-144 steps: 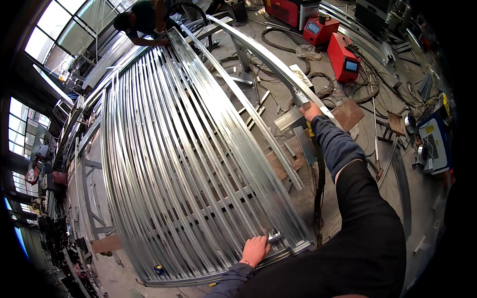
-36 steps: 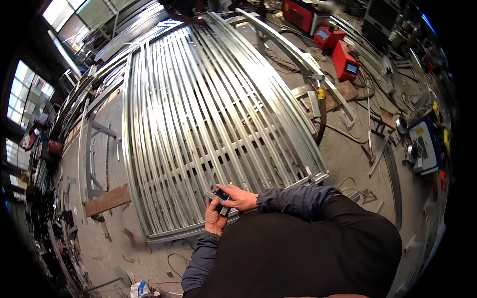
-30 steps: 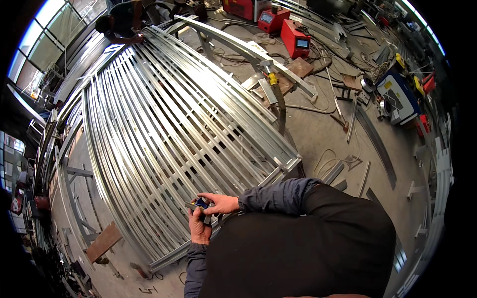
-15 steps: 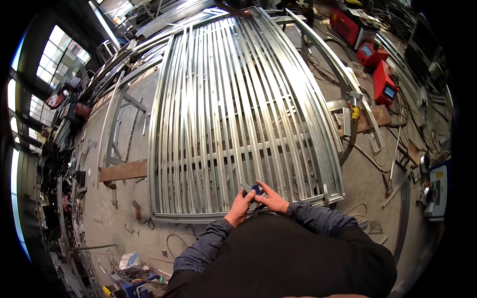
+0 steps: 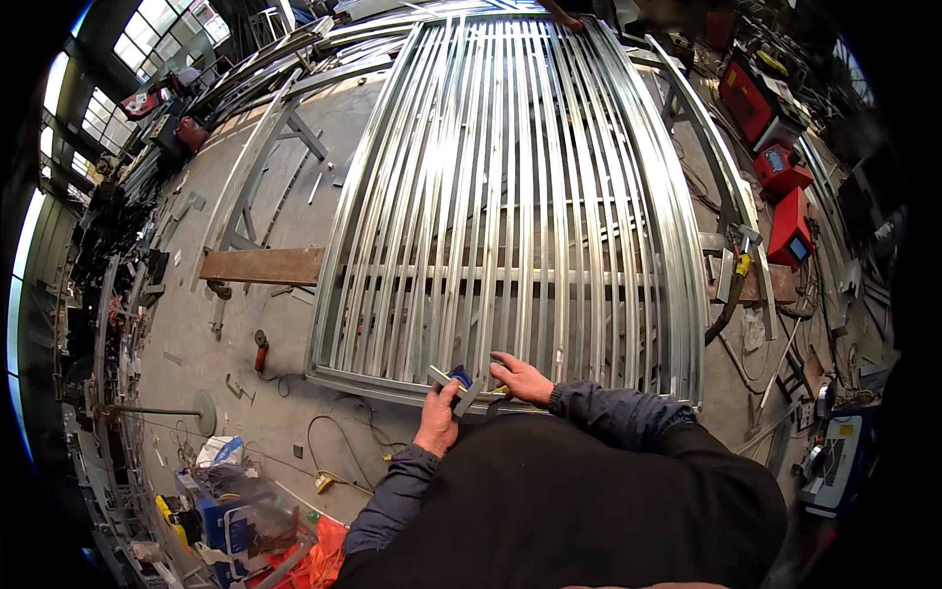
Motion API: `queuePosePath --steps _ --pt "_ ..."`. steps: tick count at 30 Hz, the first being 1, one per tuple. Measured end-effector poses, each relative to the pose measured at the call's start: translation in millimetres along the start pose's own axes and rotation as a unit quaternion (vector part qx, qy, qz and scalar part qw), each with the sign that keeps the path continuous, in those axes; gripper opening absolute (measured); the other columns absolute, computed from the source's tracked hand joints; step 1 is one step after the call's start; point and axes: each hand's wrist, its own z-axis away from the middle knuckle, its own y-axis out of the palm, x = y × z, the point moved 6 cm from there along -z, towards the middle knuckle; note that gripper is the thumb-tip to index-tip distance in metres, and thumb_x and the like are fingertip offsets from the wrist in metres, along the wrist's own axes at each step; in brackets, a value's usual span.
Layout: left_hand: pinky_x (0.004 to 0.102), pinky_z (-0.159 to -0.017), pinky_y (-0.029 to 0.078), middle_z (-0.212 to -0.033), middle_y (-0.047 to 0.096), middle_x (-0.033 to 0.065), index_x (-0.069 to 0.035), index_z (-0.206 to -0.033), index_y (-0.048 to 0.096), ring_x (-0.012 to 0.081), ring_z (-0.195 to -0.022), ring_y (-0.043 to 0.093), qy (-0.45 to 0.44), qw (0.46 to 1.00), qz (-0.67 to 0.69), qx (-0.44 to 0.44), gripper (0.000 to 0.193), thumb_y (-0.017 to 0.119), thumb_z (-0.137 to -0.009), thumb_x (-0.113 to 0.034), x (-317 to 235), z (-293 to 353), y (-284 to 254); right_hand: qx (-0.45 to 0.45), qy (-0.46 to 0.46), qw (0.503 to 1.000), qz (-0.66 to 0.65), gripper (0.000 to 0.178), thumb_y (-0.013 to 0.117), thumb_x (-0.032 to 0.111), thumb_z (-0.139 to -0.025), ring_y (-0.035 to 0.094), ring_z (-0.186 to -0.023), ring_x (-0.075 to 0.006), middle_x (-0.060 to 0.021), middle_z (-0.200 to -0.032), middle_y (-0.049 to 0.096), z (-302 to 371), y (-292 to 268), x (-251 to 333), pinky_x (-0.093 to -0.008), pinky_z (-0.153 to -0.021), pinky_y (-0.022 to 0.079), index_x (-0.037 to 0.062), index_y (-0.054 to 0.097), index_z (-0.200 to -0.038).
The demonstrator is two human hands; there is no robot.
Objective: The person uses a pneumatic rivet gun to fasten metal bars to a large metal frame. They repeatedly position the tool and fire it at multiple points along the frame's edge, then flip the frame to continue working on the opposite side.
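In front of my body, at the near edge of a large frame of parallel silvery metal bars point(image 5: 496, 221), my left hand point(image 5: 438, 424) is closed on a small angular metal tool with a blue part point(image 5: 460, 377). A pale flat strip and a grey strip of it stick out past the thumb; its exact kind is unclear. Just to its right, my right hand point(image 5: 523, 380) is apart from the tool, over the near ends of the bars. Its fingers reach left, loosely spread, and I see nothing held in them.
An angle grinder point(image 5: 260, 351) stands on the floor left of the frame. Red machines point(image 5: 789, 228) and a yellow-collared cable point(image 5: 743, 266) lie to the right. At the far end, another person's hand point(image 5: 569, 22) touches the frame. Cables and a blue box point(image 5: 218, 510) lie at lower left.
My hands have come apart: the right has let go of the tool, which stays in my left. The view has shifted, so the frame now sits further right.
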Motion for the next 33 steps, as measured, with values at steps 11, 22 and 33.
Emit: queuePosePath --steps 11,22,33 --pt "0.0428 -0.081 0.058 -0.11 0.066 0.0003 -0.015 -0.121 0.062 0.0185 -0.1 0.066 -0.025 0.987 0.074 -0.14 0.029 0.071 -0.106 -0.038 -113 13 -254 -0.245 0.062 0.928 0.273 0.097 0.074 0.051 -0.095 0.052 -0.14 -0.0483 -0.0342 -0.152 0.05 -186 91 3 -0.0501 -0.119 0.045 -0.0065 0.035 -0.163" --pt "0.0407 -0.083 0.057 -0.113 0.065 -0.0008 -0.016 -0.129 0.06 0.0171 -0.102 0.065 -0.018 0.99 0.052 -0.133 0.031 0.068 -0.107 -0.038 -218 15 -345 -0.405 0.182 0.838 0.318 0.097 0.086 0.051 -0.088 0.046 -0.143 -0.0472 -0.0309 -0.149 0.048 -273 120 41 -0.052 -0.12 0.042 -0.008 0.039 -0.149" --pt "0.0426 -0.081 0.057 -0.118 0.069 0.0022 -0.015 -0.132 0.062 0.0195 -0.104 0.066 -0.027 0.992 0.028 -0.124 0.03 0.066 -0.108 -0.034 -284 -64 -359 -0.412 0.118 0.805 0.412 0.069 0.078 0.045 -0.093 0.059 -0.124 -0.0454 -0.0272 -0.128 0.055 -302 111 26 -0.0541 -0.103 0.052 -0.0034 0.046 -0.13"
